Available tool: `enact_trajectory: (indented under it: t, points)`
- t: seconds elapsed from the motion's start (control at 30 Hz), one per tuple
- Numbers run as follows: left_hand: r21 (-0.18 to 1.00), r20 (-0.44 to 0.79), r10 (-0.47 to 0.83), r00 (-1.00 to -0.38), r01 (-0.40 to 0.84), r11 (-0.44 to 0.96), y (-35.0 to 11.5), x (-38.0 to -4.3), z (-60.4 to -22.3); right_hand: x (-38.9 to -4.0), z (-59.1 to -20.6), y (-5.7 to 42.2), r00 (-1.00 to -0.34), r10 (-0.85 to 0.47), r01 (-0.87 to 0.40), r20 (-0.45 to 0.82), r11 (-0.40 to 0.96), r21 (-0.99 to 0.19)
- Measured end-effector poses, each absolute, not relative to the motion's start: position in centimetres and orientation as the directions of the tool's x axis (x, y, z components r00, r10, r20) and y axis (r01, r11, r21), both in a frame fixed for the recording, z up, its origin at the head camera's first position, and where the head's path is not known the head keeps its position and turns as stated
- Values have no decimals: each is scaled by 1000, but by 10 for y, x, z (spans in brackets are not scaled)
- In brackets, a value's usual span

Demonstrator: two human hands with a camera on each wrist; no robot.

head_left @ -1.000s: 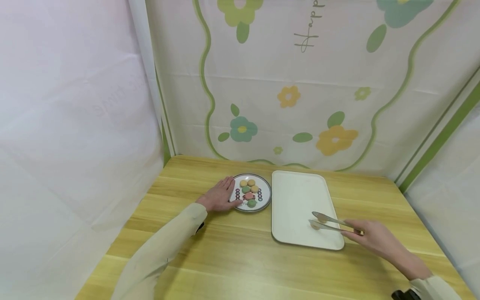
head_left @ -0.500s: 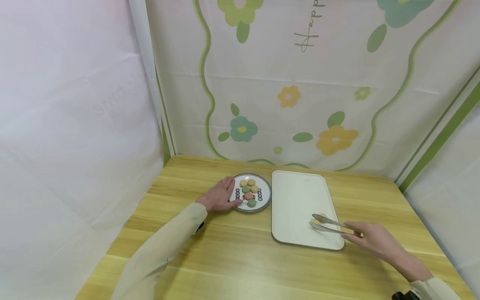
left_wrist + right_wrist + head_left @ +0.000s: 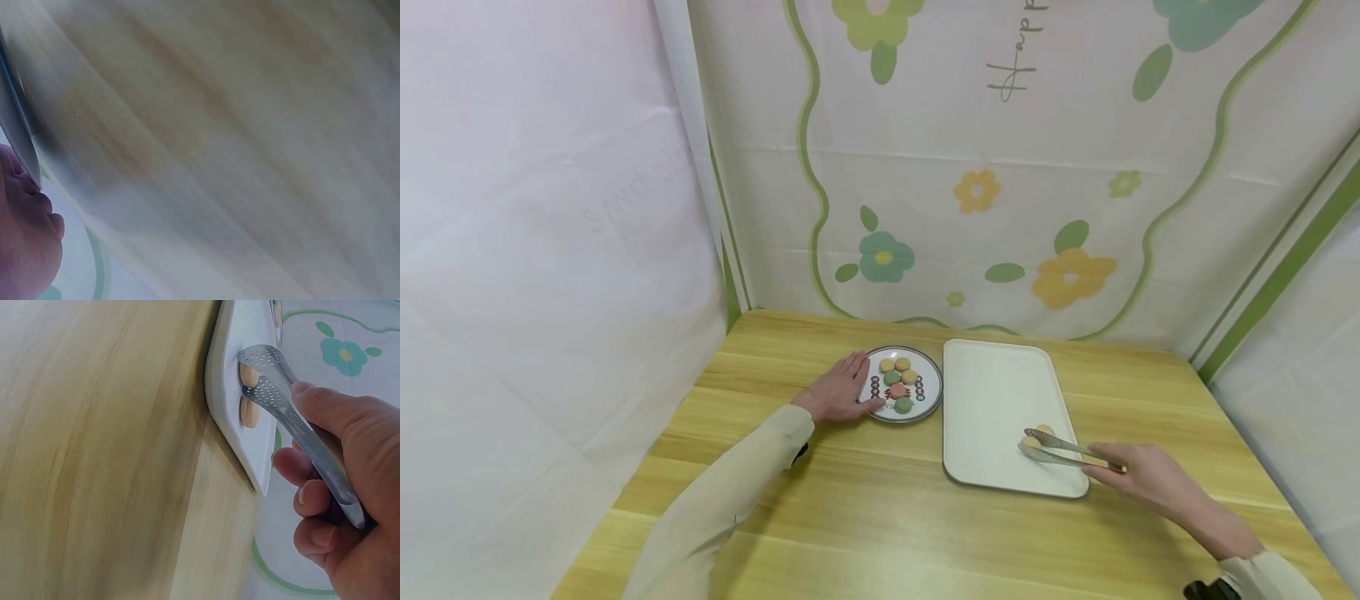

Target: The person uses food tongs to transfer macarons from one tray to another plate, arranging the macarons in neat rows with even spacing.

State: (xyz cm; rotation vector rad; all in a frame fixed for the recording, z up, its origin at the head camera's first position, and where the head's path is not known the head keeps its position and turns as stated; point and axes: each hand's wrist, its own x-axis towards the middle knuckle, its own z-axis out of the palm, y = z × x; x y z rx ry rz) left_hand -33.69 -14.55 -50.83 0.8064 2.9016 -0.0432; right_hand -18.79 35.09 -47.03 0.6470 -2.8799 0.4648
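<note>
My right hand [image 3: 1153, 479] grips metal tongs [image 3: 1060, 450] low over the white tray [image 3: 1000, 392]. Between the perforated tips of the tongs sits one yellowish macaron [image 3: 249, 375]; a second macaron [image 3: 249, 412] lies beside it, outside the tips. Whether the tips squeeze the first one is hard to tell. My left hand [image 3: 838, 393] rests on the left rim of a round patterned plate [image 3: 932, 396], fingers straight. Several yellow, green and pink macarons [image 3: 898, 390] lie on this plate. The left wrist view catches only part of the hand [image 3: 28, 244] and the plate's edge [image 3: 19, 125].
Plate and tray stand side by side on a wooden table [image 3: 865, 517]. A flower-printed cloth [image 3: 917, 200] hangs behind the table's back edge. White cloth [image 3: 550, 292] also hangs on the left, and another on the right.
The tongs have shifted slightly and drawn closer together, their tips now around one macaron. Both macarons on the tray have moved a little toward the back. My left hand stays on the plate.
</note>
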Motion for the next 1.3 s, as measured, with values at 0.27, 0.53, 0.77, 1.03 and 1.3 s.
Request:
enact_trajectory:
  t: [0.27,0.53,0.77,1.03,1.3]
  points:
    - [9,-148,507,-849,512,859,-145,-336,-509,-188,-469,349,-876,-402,-465,267,849,-249]
    - [11,-139,512,-848,515,857,-145,-336,-511,-188,-471,350,-885,-386,-450,260,853,-266]
    - [26,-133,508,-851,509,860,-146,-336,-511,-189,-470,350,-886,-383,-448,263,855,-262]
    - [28,-121,514,-849,514,857,-146,-336,-510,-190,-468,346,-868,-399,-473,297,846,-247]
    - [24,-119,517,-848,518,855,-146,-336,-510,-196,-468,341,-860,-420,-491,288,834,-250]
